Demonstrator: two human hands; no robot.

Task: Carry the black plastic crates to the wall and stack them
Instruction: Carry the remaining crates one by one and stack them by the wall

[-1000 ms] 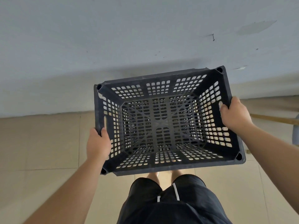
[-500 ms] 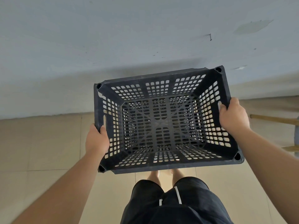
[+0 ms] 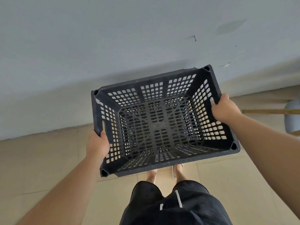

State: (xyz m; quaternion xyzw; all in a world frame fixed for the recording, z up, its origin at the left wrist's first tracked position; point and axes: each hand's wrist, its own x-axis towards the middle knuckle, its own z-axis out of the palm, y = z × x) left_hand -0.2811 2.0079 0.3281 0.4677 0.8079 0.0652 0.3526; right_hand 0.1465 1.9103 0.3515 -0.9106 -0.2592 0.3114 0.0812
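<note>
I hold one black plastic crate [image 3: 162, 127] in the air in front of me, open side up, with perforated walls and floor and nothing inside. My left hand [image 3: 98, 144] grips its left rim near the handle slot. My right hand [image 3: 224, 108] grips the right rim, fingers curled over the edge. The crate tilts slightly, its right far corner higher. The pale grey wall [image 3: 113, 46] stands just beyond the crate's far edge. No other crate is in view.
Beige floor tiles [image 3: 40, 168] run up to the wall's foot. A wooden stick [image 3: 267, 111] and a pale grey rounded object [image 3: 292, 117] lie at the right edge. My legs in black shorts [image 3: 170, 205] and my feet show below the crate.
The crate and both hands have shifted slightly lower in view and my feet now show beneath it. Both grips are unchanged.
</note>
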